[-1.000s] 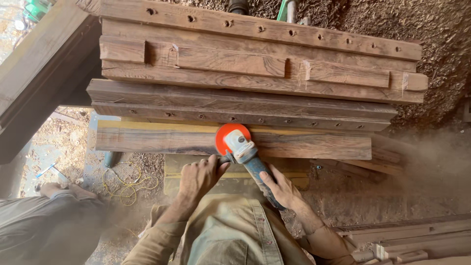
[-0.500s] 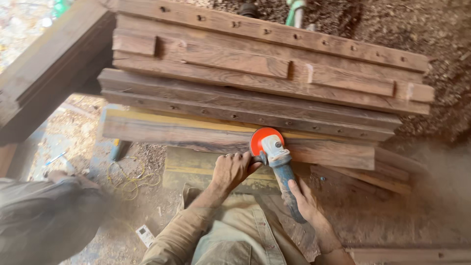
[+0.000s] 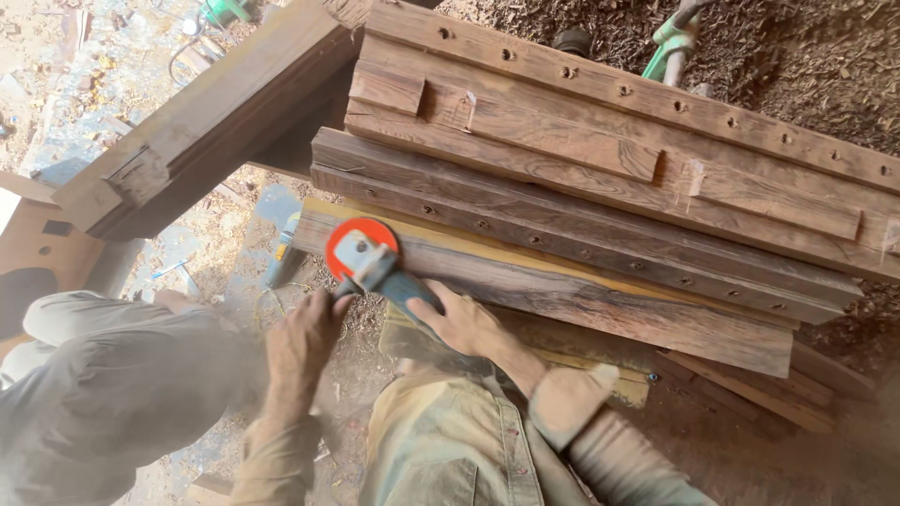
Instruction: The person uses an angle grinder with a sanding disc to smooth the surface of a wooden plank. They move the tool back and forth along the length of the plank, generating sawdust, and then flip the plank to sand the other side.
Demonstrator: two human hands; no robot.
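An angle grinder (image 3: 375,265) with a round orange disc guard rests on the near plank (image 3: 600,295) of a stack of dark wooden beams. My right hand (image 3: 464,323) grips the grinder's blue body from behind. My left hand (image 3: 305,335) holds the side of the grinder near the disc. The disc sits at the left end of the plank, over its yellowish top edge. My dusty sleeves and shirt fill the bottom of the view.
Several long beams with rows of holes (image 3: 609,141) lie stacked beyond the plank. A heavy timber (image 3: 197,131) slants away at upper left. A green tool (image 3: 670,42) lies on wood shavings at the top. My trouser leg (image 3: 103,394) is at lower left.
The grinder and both hands have slid left along the plank, from near its middle to its left end. The view has swung, so the beams now slant.
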